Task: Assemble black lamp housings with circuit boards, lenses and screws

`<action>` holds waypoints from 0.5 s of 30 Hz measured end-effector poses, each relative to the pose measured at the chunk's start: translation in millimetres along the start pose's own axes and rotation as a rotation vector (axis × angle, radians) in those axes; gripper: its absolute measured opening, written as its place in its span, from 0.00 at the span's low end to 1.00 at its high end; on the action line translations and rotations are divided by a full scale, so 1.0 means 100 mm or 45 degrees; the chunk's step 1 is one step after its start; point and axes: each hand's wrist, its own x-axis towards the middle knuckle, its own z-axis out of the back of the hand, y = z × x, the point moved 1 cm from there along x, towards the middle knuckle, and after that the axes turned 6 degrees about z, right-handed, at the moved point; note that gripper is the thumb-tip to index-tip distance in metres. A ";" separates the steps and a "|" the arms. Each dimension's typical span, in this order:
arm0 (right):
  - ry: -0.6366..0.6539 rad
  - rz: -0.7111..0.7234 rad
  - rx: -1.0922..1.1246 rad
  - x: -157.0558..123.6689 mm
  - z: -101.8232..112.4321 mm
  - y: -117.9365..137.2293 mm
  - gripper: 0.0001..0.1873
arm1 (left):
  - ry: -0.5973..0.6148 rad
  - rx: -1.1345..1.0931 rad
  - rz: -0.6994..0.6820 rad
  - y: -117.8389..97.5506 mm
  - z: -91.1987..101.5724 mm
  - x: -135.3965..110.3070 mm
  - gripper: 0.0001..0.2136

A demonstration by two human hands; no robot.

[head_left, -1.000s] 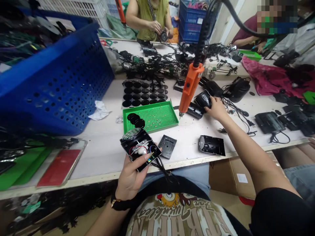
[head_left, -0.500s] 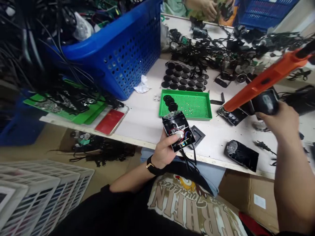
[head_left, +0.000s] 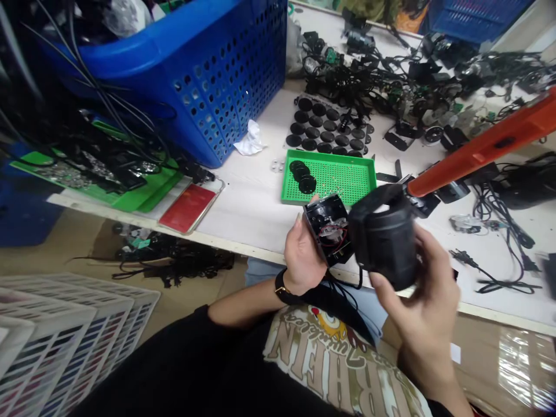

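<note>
My left hand (head_left: 302, 255) grips a black open device half (head_left: 329, 227) with red and black wires showing inside, held just above the table's front edge. My right hand (head_left: 423, 289) is wrapped round a black housing shell (head_left: 384, 234), held right next to the wired half, almost touching it. A cable hangs from the wired half toward my lap. An orange electric screwdriver (head_left: 482, 152) hangs slanted above the table to the right of both hands.
A green perforated tray (head_left: 347, 179) with black discs lies behind my hands. Further back are rows of black discs (head_left: 325, 130) and a tangle of cables and parts (head_left: 391, 81). A blue basket (head_left: 195, 69) stands left, a red plate (head_left: 189, 207) at the edge, white crates (head_left: 65, 336) on the floor.
My right hand has brought the black housing shell from the right side of the table over to the wired half in my left hand. The view has swung down and left.
</note>
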 end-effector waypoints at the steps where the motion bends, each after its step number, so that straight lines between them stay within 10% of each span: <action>1: -0.022 0.019 0.008 0.09 -0.09 0.05 0.44 | 0.014 -0.005 -0.026 0.01 0.00 -0.01 0.28; 15: 0.080 0.084 -0.001 0.19 -0.42 0.06 0.42 | 0.090 -0.026 -0.185 0.02 0.02 -0.12 0.27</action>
